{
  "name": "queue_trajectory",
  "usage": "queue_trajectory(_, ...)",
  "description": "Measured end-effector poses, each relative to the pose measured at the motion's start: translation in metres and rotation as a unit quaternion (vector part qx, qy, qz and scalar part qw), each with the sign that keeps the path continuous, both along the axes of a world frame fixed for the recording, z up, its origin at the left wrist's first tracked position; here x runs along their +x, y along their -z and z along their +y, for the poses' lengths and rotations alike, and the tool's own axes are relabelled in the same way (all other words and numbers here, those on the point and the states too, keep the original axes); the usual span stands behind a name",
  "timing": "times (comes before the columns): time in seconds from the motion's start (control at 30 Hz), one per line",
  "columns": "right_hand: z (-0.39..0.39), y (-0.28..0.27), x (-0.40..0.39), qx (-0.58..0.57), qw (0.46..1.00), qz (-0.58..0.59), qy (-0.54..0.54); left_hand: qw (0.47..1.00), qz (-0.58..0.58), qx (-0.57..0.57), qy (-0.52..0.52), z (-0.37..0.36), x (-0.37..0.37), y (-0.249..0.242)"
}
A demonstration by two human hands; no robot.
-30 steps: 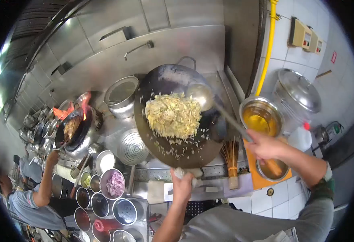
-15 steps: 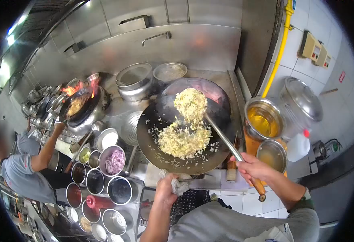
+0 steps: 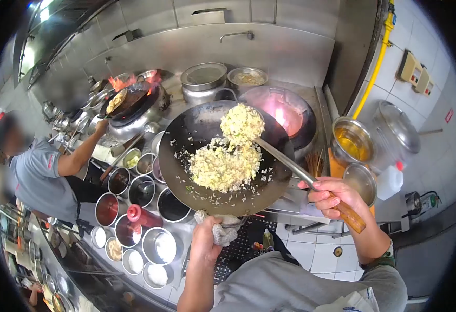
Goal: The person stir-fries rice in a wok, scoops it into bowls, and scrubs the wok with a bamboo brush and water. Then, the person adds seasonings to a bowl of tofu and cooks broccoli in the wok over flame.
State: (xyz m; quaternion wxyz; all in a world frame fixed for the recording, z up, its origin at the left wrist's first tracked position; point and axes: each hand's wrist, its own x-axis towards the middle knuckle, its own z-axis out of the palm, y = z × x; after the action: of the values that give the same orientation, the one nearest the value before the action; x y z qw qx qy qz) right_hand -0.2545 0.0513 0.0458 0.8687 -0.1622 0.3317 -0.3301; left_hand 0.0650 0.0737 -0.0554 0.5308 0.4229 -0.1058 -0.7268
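My left hand (image 3: 205, 238) is closed around the near edge or handle of a large dark wok (image 3: 186, 120), with a grey cloth (image 3: 227, 233) between. The grip itself is partly hidden by the cloth. In the wok lies a mound of fried rice (image 3: 220, 169) with pale yellow egg and green bits, and loose grains stick to its sides. My right hand (image 3: 333, 196) grips the wooden handle of a ladle (image 3: 285, 160). The ladle's bowl is heaped with the same rice and hangs over the wok's far right part.
Behind the wok glows a lit burner (image 3: 285, 112). A pot of yellow oil (image 3: 354, 143) and a steel pot (image 3: 362, 183) stand on the right. Several seasoning pots and a red squeeze bottle (image 3: 144, 216) are at left. A co-worker (image 3: 48, 171) handles another wok (image 3: 134, 106) near flames.
The wok has shifted left and toward me off the burner, uncovering its flame. The heaped ladle has moved along with it. My view has turned slightly left.
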Motion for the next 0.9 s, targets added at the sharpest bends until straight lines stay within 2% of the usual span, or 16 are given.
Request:
queue_trajectory(0.07, 0.005, -0.011, 0.008, -0.044, 0.996, 0.074, -0.019, 0.999, -0.010, -0.011, -0.034, 0.012, 0.002, -0.010)
queue_trajectory(0.13, 0.003, -0.018, 0.009, -0.046, 0.995, 0.081, -0.038, 0.998, -0.031, 0.003, -0.053, 0.024, 0.005, -0.011)
queue_trajectory(0.2, -0.003, -0.023, 0.008, -0.056, 0.993, 0.088, -0.060, 0.997, 0.000, 0.004, -0.076, 0.034, 0.001, -0.018)
queue_trajectory(0.23, -0.008, -0.027, 0.001, -0.057, 0.991, 0.096, -0.068, 0.994, -0.045, 0.043, -0.095, 0.041, -0.012, -0.044)
queue_trajectory(0.37, -0.035, -0.025, -0.029, -0.084, 0.983, 0.109, -0.121, 0.988, -0.035, 0.013, -0.153, 0.047, -0.051, -0.033)
queue_trajectory(0.4, -0.045, -0.014, -0.036, -0.094, 0.981, 0.102, -0.138, 0.984, -0.041, 0.006, -0.171, 0.046, -0.061, -0.029)
queue_trajectory(0.43, -0.078, 0.013, -0.072, -0.153, 0.968, 0.130, -0.151, 0.980, -0.048, -0.004, -0.191, 0.022, -0.100, -0.016)
queue_trajectory(0.5, -0.094, 0.060, -0.070, -0.237, 0.927, 0.231, -0.177, 0.973, -0.082, 0.020, -0.213, 0.012, -0.122, -0.017)
queue_trajectory(0.53, -0.110, 0.066, -0.069, -0.241, 0.924, 0.227, -0.190, 0.970, -0.082, 0.021, -0.227, 0.007, -0.128, -0.011)
queue_trajectory(0.6, -0.146, 0.061, -0.074, -0.144, 0.953, 0.125, -0.234, 0.961, -0.117, -0.008, -0.252, -0.004, -0.143, 0.000)
queue_trajectory(0.67, -0.187, 0.056, -0.082, -0.132, 0.943, 0.100, -0.290, 0.950, -0.084, -0.023, -0.301, -0.022, -0.161, 0.006)
queue_trajectory(0.73, -0.230, 0.066, -0.086, 0.019, 0.927, -0.054, -0.371, 0.936, -0.084, -0.010, -0.342, -0.033, -0.176, 0.015)
queue_trajectory(0.8, -0.259, 0.075, -0.083, 0.008, 0.901, -0.064, -0.429, 0.912, -0.091, -0.031, -0.399, -0.044, -0.191, 0.020)
queue_trajectory(0.87, -0.286, 0.097, -0.083, -0.053, 0.873, -0.092, -0.475, 0.888, -0.097, 0.028, -0.448, -0.052, -0.212, 0.022)
queue_trajectory(0.9, -0.287, 0.105, -0.076, -0.130, 0.866, -0.007, -0.482, 0.872, -0.094, 0.005, -0.480, -0.055, -0.218, 0.035)
